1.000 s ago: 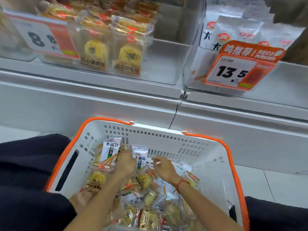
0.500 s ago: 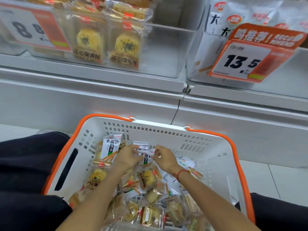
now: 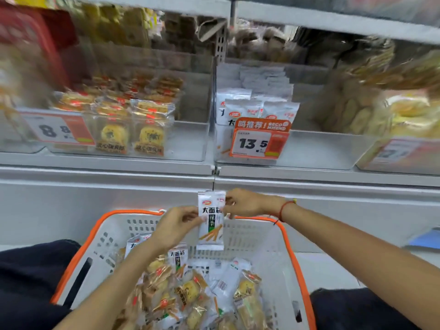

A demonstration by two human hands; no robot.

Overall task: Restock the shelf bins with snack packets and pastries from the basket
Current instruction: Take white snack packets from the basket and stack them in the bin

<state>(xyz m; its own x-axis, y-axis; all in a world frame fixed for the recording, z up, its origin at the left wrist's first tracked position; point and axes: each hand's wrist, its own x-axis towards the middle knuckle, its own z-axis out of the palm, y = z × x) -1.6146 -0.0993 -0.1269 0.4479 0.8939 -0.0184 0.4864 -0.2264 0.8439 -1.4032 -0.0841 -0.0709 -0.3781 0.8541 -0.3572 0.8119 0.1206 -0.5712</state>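
Snack packet (image 3: 211,222) upright above basket (image 3: 240,236); left hand (image 3: 177,226) fingers and right hand (image 3: 245,203) fingers pinch its edges.

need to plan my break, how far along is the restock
Early to midway. Done: both shelf bins already hold some stock. In hand: both hands, left and right, hold one white snack packet above the basket. Left: many packets and pastries still fill it.

Upper shelf goods (image 3: 133,27): smeared by blur, unreadable.
Far-right price tag (image 3: 402,152): digits blurred, cut by edge.
Basket (image 3: 291,248): near end cut off.
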